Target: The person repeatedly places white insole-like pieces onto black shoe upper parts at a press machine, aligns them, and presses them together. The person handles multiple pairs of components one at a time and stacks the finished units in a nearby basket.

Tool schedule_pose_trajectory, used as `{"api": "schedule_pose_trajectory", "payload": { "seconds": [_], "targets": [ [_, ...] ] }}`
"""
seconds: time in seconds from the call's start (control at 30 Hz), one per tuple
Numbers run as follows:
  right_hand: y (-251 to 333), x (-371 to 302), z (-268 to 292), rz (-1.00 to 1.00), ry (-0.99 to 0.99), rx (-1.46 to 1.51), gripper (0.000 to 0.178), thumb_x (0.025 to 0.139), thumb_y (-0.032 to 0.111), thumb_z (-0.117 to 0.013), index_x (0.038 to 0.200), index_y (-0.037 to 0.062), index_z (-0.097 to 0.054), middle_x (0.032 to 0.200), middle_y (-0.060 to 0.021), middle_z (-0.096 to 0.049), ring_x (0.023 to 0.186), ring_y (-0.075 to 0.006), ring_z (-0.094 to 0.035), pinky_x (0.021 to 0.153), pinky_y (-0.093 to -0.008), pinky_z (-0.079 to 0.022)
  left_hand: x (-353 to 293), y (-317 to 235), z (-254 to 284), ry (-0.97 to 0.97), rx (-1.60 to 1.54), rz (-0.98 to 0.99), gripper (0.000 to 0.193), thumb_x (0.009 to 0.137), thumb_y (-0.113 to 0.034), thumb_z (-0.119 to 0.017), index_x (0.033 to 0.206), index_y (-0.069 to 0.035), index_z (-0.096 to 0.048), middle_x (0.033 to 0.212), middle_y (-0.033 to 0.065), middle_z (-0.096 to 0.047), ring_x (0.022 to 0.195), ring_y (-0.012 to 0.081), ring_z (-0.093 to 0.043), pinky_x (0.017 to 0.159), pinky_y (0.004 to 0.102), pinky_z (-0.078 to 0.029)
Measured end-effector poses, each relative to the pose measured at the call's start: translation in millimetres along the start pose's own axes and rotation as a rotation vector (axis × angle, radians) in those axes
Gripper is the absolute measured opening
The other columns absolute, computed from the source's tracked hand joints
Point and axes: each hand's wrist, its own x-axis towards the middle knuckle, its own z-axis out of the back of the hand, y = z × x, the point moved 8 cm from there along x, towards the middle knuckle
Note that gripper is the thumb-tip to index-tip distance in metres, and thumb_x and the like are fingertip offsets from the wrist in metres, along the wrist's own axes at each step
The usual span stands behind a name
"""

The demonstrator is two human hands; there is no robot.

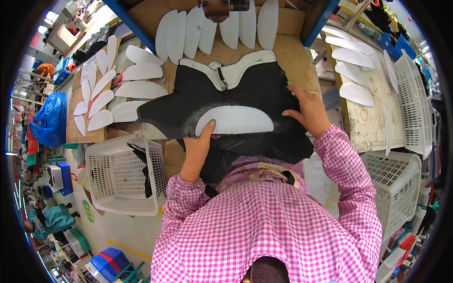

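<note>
A black fabric piece [188,94] with a white-edged, curved top lies spread across the workbench in front of me. On its lower middle rests a white half-moon panel [236,120], with greyish smudges on the black around it. My left hand [197,151] pinches the lower edge there, its thumb on the panel's left end and its fingers hidden below the black fabric. At the fabric's right edge is my right hand [309,112], thumb and forefinger spread apart and touching the black material.
White half-moon panels [165,37] stand in a row at the back. More white panels [137,89] lie to the left, and others [351,56] on the right-hand bench. Below left is a white plastic basket [113,177] holding black strips; another basket [391,184] stands lower right.
</note>
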Motion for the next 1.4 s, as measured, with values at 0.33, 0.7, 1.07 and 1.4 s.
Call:
{"api": "schedule_pose_trajectory", "payload": {
  "seconds": [0.33,0.7,1.07,1.4],
  "targets": [
    [146,-25,-38,0.616,-0.152,-0.078,0.062,0.08,0.028,-0.065,0.131,-0.0014,-0.046,0.134,-0.0166,-0.05,0.134,-0.0279,-0.038,0.109,-0.0473,-0.028,-9,2,4,-0.098,0.041,-0.009,0.022,0.085,-0.007,-0.066,0.103,0.004,-0.059,0.099,0.0103,-0.064,0.08,0.0165,-0.062,0.066,0.0273,-0.052],
    [140,-15,-71,0.697,-0.007,-0.049,0.064,0.081,0.029,-0.065,0.131,-0.0044,-0.045,0.132,-0.0214,-0.049,0.13,-0.031,-0.04,0.111,-0.0491,-0.025,-27,-36,-35,-0.045,0.842,-0.464,0.032,0.082,-0.01,-0.062,0.111,0.004,-0.06,0.098,0.0157,-0.062,0.085,0.0295,-0.063,0.075,0.0324,-0.05],
    [114,-61,-58,0.513,-0.195,0.04,0.036,0.085,0.021,-0.06,0.115,0.0001,-0.059,0.116,-0.018,-0.059,0.106,-0.0308,-0.058,0.095,-0.0417,-0.043,-56,-38,-128,0.331,1.566,-0.972,0.035,0.074,-0.013,-0.057,0.105,0.001,-0.065,0.099,0.0141,-0.062,0.085,0.0271,-0.062,0.072,0.039,-0.051],
    [72,-72,-109,0.503,-0.031,0.092,0.032,0.084,0.026,-0.058,0.109,0.0074,-0.066,0.104,-0.0133,-0.065,0.099,-0.0308,-0.061,0.088,-0.0431,-0.046,-58,30,-192,0.787,1.739,-0.565,0.019,0.073,-0.019,-0.061,0.085,-0.008,-0.07,0.081,0.0083,-0.064,0.073,0.0289,-0.064,0.046,0.0485,-0.049]
  ]
}}
